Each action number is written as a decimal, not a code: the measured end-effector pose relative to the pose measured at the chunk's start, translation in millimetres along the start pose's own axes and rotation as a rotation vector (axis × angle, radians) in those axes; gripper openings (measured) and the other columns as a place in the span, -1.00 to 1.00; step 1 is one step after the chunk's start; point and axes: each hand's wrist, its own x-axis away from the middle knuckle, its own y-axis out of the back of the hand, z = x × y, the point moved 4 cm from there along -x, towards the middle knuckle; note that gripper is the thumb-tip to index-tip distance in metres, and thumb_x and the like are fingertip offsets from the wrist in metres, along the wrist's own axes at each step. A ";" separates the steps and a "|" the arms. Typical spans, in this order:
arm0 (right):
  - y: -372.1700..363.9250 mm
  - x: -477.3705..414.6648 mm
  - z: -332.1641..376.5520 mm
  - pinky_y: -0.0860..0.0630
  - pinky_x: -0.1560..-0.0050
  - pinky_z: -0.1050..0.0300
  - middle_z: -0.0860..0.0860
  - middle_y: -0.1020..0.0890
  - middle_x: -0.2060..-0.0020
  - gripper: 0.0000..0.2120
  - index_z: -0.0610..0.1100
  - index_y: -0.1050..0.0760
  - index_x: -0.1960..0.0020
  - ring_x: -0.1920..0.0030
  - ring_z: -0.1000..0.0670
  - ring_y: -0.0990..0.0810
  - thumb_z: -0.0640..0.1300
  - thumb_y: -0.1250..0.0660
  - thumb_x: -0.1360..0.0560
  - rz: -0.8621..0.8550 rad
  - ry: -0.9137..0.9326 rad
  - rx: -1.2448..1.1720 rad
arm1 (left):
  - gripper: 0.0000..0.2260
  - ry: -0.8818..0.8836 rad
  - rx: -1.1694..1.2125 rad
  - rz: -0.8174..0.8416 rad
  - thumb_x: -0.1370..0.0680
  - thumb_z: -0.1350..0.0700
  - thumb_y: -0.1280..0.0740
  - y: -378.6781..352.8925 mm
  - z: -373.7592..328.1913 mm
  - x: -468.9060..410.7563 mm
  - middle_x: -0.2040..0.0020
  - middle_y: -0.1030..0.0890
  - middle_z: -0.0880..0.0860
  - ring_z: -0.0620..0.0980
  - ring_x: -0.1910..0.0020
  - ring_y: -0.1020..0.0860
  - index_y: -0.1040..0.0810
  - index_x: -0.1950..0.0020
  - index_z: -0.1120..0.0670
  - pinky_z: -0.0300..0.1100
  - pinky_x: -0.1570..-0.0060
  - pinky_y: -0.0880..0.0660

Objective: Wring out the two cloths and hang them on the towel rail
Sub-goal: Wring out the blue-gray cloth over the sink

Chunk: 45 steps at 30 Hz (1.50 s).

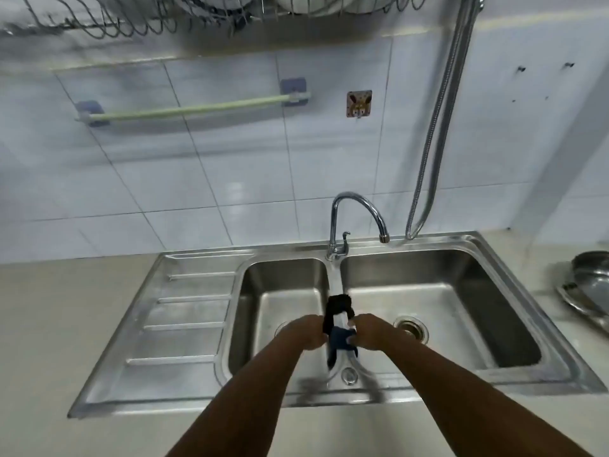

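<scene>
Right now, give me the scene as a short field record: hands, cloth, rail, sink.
left hand: gripping cloth
right hand: gripping cloth
cloth: dark, bunched between both hands, over the sink divider
towel rail: on tiled wall, bare
sink: double basin, both basins bare
tap: spout over right basin, no water visible

Brushed steel sink [197,311], polished chrome tap [357,206], glossy wall tiles [250,166], matt counter [39,341], dark soft cloth [339,324].
</scene>
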 end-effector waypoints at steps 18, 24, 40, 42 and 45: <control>-36.3 -45.6 -5.3 -0.30 0.29 0.24 -0.04 -0.38 0.24 -0.88 -0.17 -0.37 0.16 0.26 -0.01 -0.39 -0.34 -0.24 -0.36 -0.252 -0.031 0.017 | -0.62 0.034 0.547 -0.201 -0.57 -0.02 -0.19 -116.2 49.0 2.7 -0.30 -0.47 -0.05 -0.05 -0.27 -0.46 -0.41 -0.36 0.03 -0.33 -0.24 -0.34; 14.4 -38.3 18.2 -0.43 0.11 0.18 -0.01 -0.55 0.14 -0.73 -0.11 -0.57 0.13 0.10 -0.02 -0.54 -0.37 -0.35 -0.23 -0.208 0.107 -0.287 | -0.37 0.004 0.776 -0.163 -0.50 0.02 -0.41 -76.9 66.9 -22.8 -0.45 -0.33 -0.03 -0.06 -0.42 -0.31 -0.23 -0.50 0.05 -0.13 -0.41 -0.28; 84.4 -41.6 48.9 -0.55 -0.09 0.28 -0.02 -0.57 -0.11 -0.62 -0.01 -0.57 -0.12 -0.13 -0.03 -0.57 -0.40 -0.25 -0.45 -0.340 0.199 -0.586 | -0.79 -0.059 1.221 0.034 -0.53 0.27 -0.24 9.9 79.2 -40.9 0.23 -0.50 0.05 -0.08 0.31 -0.47 -0.46 -0.16 0.15 -0.24 0.30 -0.39; 78.0 -43.8 50.8 -0.31 -0.23 0.48 -0.05 -0.49 -0.22 -0.49 -0.14 -0.49 -0.25 -0.25 -0.05 -0.49 -0.51 -0.19 -0.39 -0.407 0.289 -0.409 | -0.81 -0.037 1.202 0.069 -0.50 0.22 -0.23 16.0 84.6 -39.7 0.21 -0.47 0.04 -0.12 0.38 -0.40 -0.46 -0.10 0.10 -0.27 0.40 -0.29; 62.8 -42.6 63.9 -0.14 -0.37 0.40 0.03 -0.23 -0.43 -0.23 -0.10 -0.16 -0.47 -0.44 0.10 -0.21 -0.53 -0.15 -0.32 -0.365 0.400 -0.292 | -0.88 -0.045 1.321 0.158 -0.56 0.21 -0.17 28.0 83.9 -35.8 0.28 -0.45 -0.01 -0.15 0.46 -0.29 -0.40 -0.08 0.09 -0.34 0.52 -0.18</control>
